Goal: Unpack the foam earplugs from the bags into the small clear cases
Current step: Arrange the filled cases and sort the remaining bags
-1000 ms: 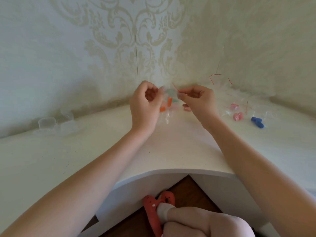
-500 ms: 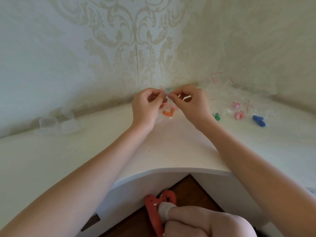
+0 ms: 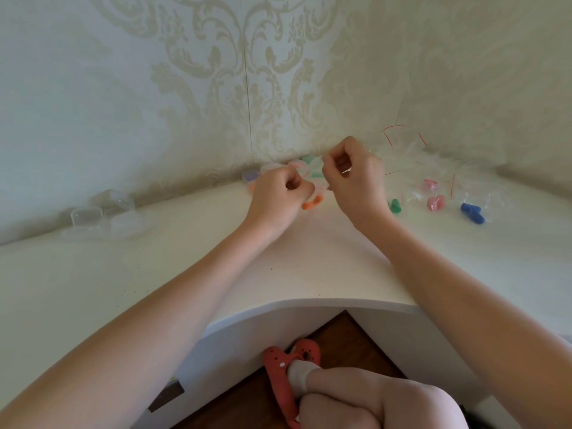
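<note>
Left hand (image 3: 280, 193), right hand (image 3: 356, 178), pinching clear bag (image 3: 318, 178)

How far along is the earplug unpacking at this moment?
Partly done. A few cases with coloured earplugs already sit against the wall. In hand: the left hand and right hand pinch a clear bag holding orange earplugs. Left: bagged green, pink and blue earplugs on the right, and empty cases on the left.
</note>
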A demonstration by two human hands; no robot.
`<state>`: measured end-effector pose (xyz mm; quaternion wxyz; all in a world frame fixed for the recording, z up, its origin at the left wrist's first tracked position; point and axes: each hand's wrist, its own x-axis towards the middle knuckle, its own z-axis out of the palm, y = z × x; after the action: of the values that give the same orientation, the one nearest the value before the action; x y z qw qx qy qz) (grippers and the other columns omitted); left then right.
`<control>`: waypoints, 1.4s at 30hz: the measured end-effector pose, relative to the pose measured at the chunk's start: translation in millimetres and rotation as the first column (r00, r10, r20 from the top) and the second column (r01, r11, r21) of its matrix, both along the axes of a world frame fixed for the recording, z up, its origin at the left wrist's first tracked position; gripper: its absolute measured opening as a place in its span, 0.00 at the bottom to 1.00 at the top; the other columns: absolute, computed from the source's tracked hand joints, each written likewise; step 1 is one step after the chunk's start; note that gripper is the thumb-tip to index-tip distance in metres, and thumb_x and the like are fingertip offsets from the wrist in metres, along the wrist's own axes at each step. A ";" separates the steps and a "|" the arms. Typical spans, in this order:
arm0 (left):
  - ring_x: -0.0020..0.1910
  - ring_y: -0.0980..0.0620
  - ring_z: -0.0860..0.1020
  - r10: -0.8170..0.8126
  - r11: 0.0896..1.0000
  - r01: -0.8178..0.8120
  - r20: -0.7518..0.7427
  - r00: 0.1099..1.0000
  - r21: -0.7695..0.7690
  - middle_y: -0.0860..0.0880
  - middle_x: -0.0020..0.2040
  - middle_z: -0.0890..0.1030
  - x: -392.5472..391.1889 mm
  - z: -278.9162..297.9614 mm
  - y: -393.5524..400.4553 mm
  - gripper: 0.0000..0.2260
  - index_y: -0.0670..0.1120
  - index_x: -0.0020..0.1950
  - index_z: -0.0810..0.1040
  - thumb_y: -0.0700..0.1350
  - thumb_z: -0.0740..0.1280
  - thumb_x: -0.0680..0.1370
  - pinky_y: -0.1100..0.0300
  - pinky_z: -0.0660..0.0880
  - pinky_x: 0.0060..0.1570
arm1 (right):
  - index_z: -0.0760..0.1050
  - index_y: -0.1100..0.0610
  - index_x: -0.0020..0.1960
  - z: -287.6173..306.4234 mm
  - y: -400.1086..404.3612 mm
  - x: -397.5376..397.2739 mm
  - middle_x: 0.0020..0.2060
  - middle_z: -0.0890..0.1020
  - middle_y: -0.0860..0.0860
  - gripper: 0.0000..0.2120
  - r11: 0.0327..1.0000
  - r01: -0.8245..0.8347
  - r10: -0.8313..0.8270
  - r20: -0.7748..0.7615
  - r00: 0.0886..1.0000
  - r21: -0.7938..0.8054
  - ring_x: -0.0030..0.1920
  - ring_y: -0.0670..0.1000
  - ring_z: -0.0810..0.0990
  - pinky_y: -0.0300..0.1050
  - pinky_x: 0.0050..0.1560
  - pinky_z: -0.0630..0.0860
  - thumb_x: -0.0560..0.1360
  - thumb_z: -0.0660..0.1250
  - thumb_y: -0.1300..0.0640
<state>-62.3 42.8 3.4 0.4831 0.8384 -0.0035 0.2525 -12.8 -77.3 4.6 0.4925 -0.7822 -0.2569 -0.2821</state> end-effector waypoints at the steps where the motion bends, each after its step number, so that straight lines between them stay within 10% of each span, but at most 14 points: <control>1: 0.22 0.61 0.68 -0.017 1.000 0.017 -0.018 1.000 0.023 0.50 0.25 0.66 -1.6 -0.5 -1.3 0.10 0.39 0.31 0.70 0.36 0.64 0.72 0.68 0.60 0.26 | 0.71 0.62 0.42 0.3 -1.6 1.5 0.32 0.75 0.50 0.04 1.000 0.023 -0.022 0.024 0.999 -0.016 0.34 0.51 0.75 0.50 0.37 0.74 0.75 0.64 0.64; 12: 0.25 0.58 0.72 0.003 0.985 0.009 0.072 0.997 -0.169 0.45 0.26 0.76 -3.9 6.7 5.6 0.13 0.31 0.33 0.74 0.40 0.67 0.72 0.70 0.65 0.28 | 0.81 0.53 0.45 3.7 -4.3 -7.3 0.57 0.79 0.54 0.18 0.848 0.168 0.038 0.375 0.926 -0.503 0.42 0.57 0.78 0.43 0.29 0.66 0.72 0.51 0.57; 17: 0.28 0.55 0.70 -0.050 0.999 0.050 0.157 0.986 0.001 0.42 0.30 0.78 -1.1 0.0 5.0 0.10 0.39 0.31 0.75 0.44 0.67 0.68 0.60 0.67 0.31 | 0.77 0.55 0.53 6.6 -0.5 -9.5 0.44 0.78 0.53 0.12 0.582 0.257 -0.136 0.219 0.966 -0.772 0.47 0.57 0.73 0.46 0.39 0.60 0.79 0.55 0.59; 22: 0.30 0.60 0.73 -0.003 0.996 0.022 0.217 0.976 -0.083 0.52 0.32 0.77 -2.7 3.5 4.8 0.06 0.46 0.38 0.74 0.42 0.68 0.74 0.69 0.68 0.33 | 0.77 0.57 0.46 7.8 -2.2 0.9 0.43 0.81 0.50 0.13 0.974 0.008 -0.045 -0.160 0.986 -0.228 0.40 0.50 0.78 0.41 0.34 0.71 0.76 0.55 0.65; 26: 0.43 0.57 0.79 0.150 0.956 -0.119 0.096 0.984 -0.269 0.51 0.46 0.78 7.8 3.4 13.5 0.12 0.46 0.52 0.70 0.49 0.69 0.76 0.61 0.75 0.42 | 0.78 0.49 0.58 13.5 -3.0 -3.1 0.39 0.80 0.46 0.23 0.926 -0.260 0.360 -0.432 0.827 0.274 0.36 0.41 0.77 0.32 0.37 0.74 0.75 0.53 0.70; 42: 0.29 0.59 0.80 -0.110 0.791 0.110 0.037 0.993 -0.602 0.51 0.30 0.82 6.5 5.3 20.1 0.02 0.37 0.46 0.81 0.34 0.69 0.74 0.69 0.77 0.34 | 0.78 0.46 0.46 6.8 -7.5 0.5 0.39 0.82 0.46 0.10 0.940 -0.283 0.341 -0.536 0.772 0.190 0.41 0.48 0.81 0.39 0.42 0.74 0.75 0.65 0.61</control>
<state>-55.8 62.9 8.8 0.7387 0.6393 0.0282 0.2120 -12.4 -84.8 11.4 0.6237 -0.7514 -0.2126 0.0335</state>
